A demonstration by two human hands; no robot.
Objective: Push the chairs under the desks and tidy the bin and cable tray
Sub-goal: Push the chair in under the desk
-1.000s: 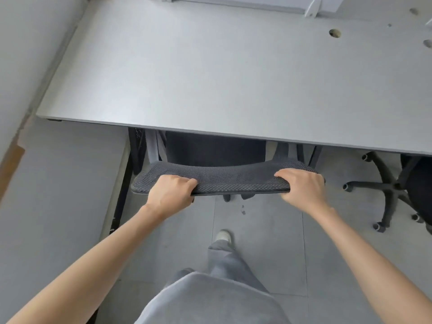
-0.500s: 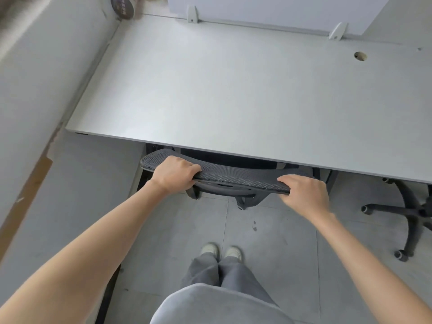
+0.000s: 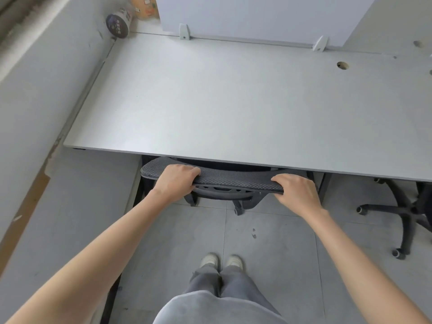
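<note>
The step in hand is pushing one mesh-backed office chair point(image 3: 233, 177) under the grey desk point(image 3: 210, 101). The left hand point(image 3: 175, 181) curls over the left end of the backrest's top edge; the right hand point(image 3: 295, 189) grasps its right end. The chair sits mostly beneath the desk's near edge, so probably only a short straight shove remains. At the right, a second chair's wheeled base point(image 3: 402, 213) shows. Two chairs, one desk; no bin or cable tray visible.

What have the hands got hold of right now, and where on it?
Both hands grip the top edge of the mesh chair back: the left hand near its left end, the right hand near its right end, fingers curled over the rim.
</note>
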